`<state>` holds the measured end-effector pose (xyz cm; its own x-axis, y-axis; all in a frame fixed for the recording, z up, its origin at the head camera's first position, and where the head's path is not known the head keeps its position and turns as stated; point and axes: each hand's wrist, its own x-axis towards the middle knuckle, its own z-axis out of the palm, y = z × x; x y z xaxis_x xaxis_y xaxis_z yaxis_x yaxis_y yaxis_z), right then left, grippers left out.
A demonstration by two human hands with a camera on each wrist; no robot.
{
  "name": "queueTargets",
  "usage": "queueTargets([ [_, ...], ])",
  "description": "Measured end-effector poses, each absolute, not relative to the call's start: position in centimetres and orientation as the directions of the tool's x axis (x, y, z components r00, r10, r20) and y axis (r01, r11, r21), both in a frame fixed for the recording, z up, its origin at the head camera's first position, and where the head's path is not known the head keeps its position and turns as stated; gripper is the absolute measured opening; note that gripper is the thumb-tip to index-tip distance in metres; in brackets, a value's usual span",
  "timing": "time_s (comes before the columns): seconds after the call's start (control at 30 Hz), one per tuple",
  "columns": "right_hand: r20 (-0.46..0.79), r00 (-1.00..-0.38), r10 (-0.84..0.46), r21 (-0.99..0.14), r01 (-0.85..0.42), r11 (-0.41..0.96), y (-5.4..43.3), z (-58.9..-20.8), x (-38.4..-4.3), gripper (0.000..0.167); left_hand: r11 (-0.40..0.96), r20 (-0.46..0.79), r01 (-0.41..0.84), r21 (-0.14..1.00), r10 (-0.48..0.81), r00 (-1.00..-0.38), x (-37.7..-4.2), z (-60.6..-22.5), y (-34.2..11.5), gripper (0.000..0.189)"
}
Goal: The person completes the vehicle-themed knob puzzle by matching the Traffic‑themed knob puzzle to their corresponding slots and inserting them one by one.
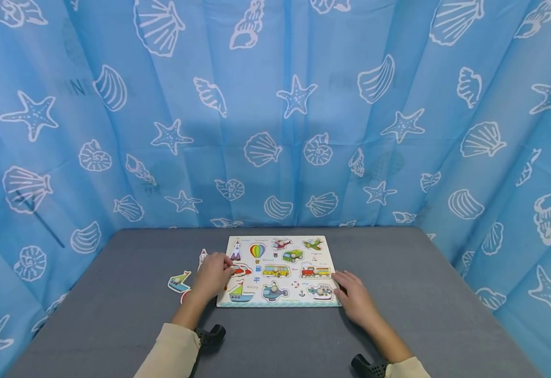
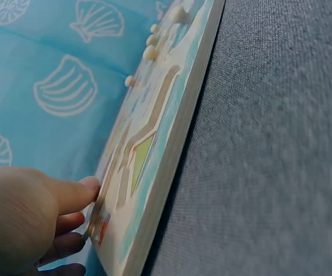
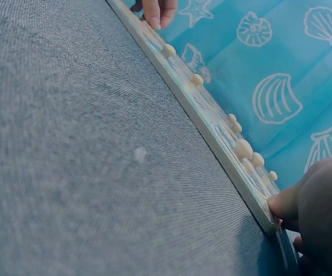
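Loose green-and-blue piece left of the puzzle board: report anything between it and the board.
The left hand and wrist lie across the gap from the green-and-blue piece to the puzzle board in the head view; nothing else visible stands there.

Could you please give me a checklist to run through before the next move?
1. Right hand touching the puzzle board at its right edge: ok.
2. Board flat on the grey table: ok.
3. Bus piece in its recess: ok.
4. Sailboat piece in its recess: not ok, loose left of the board.
5. Rocket piece in its recess: not ok, also loose there.
6. Left hand holding a piece: cannot tell.
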<state>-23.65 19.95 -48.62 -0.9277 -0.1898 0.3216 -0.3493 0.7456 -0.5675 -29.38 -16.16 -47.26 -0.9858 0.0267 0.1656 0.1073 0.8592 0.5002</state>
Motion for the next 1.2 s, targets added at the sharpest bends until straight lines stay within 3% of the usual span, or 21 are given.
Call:
queueTargets([
  [0.8,0.309,-0.934,-0.18,-0.583,-0.336,0.74,19.8,-48.6,-23.5,0.038,0.848,0.192,0.154,0.508,0.063,-0.979,-29.9,-47.8,-14.4,0.007],
  [1.2,0.3,-0.937,-0.178,-0.572,-0.326,0.753,19.8,-48.5,-23.5,0.038,0.749,0.219,0.216,0.627,0.097,-0.971,-29.7,-48.2,-15.5,0.011],
])
